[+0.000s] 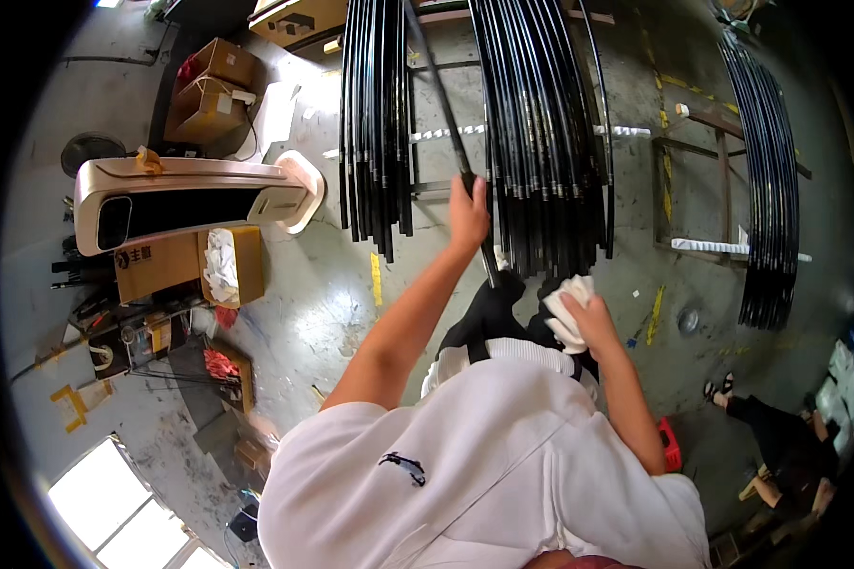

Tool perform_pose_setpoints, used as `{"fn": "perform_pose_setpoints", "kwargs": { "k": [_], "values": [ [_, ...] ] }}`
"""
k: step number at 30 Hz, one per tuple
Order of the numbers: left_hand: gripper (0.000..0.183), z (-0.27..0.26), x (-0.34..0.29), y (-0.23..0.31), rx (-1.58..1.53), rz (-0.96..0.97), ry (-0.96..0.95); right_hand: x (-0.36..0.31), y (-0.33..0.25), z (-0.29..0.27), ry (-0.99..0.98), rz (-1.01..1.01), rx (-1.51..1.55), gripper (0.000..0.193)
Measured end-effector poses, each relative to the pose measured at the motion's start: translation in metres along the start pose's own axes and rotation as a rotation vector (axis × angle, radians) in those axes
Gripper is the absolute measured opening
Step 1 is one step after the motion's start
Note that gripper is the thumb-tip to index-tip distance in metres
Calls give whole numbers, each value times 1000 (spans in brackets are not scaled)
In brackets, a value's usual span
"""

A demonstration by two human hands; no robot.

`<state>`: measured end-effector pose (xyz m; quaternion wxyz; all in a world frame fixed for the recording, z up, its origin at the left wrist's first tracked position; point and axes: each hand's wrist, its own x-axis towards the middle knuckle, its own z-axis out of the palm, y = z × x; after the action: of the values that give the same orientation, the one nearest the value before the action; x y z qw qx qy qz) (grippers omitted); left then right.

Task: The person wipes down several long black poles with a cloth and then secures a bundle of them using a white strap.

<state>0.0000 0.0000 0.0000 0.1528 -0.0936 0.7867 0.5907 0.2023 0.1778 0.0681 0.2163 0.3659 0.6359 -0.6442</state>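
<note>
My left hand (470, 218) is wrapped round a long black rod (443, 104), which slants up and away from me, its lower end near my knees. In my right hand (593, 324) is a crumpled white cloth (566, 308), held just right of my lap and apart from the rod. Ahead of me, a wide bundle of black rods (546, 161) lies side by side on a rack, to the right of the held rod. A narrower bundle of similar rods (370, 142) lies to its left. One single rod (603, 142) rests apart at the right.
Farther right, another rod bundle (770, 190) lies on a metal frame (721, 180). On the left stand a tall white-and-black machine (199, 204) and cardboard boxes (232, 266). Another person (788, 436) sits at the lower right, near a red plastic object (670, 444).
</note>
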Motion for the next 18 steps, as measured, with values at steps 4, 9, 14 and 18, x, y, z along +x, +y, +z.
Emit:
{"fn": "perform_pose_setpoints", "kwargs": {
  "k": [4, 9, 14, 18],
  "values": [
    [30, 28, 11, -75, 311, 234, 82, -14, -6, -3, 215, 92, 117, 35],
    [31, 63, 25, -111, 420, 132, 50, -20, 24, -15, 290, 200, 191, 28],
    [47, 88, 52, -131, 404, 261, 83, -36, 28, -17, 335, 307, 194, 26],
    [54, 96, 67, -133, 564, 270, 53, -35, 29, -27, 359, 322, 199, 27]
  ]
}}
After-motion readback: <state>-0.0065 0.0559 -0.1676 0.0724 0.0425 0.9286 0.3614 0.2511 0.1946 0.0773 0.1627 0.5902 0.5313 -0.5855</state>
